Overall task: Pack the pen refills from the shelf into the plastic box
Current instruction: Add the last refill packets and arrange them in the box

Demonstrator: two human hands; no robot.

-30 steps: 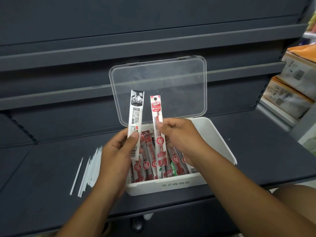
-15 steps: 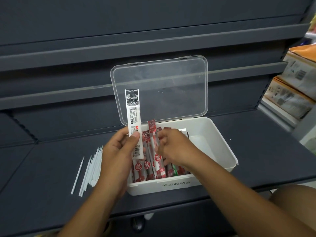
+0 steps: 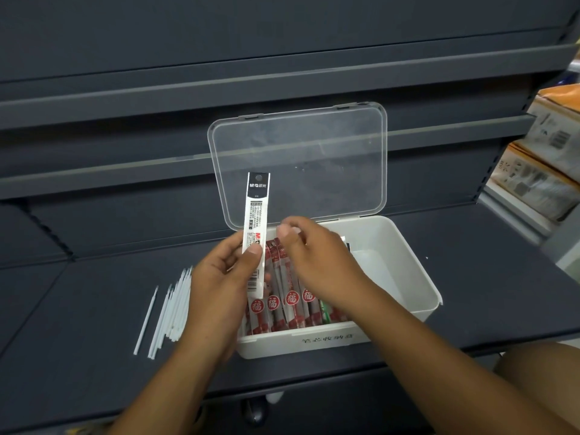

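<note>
Plastic box (image 3: 405, 265) open, red refill packs (image 3: 292, 309) inside.

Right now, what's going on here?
A person is packing pen refills into the white plastic box, whose clear lid stands open. The left hand holds a black-and-white refill pack upright over the box's left end. The right hand hovers over the red refill packs lined up inside, apparently empty. Loose white refills lie on the shelf left of the box, not yet packed.
</note>
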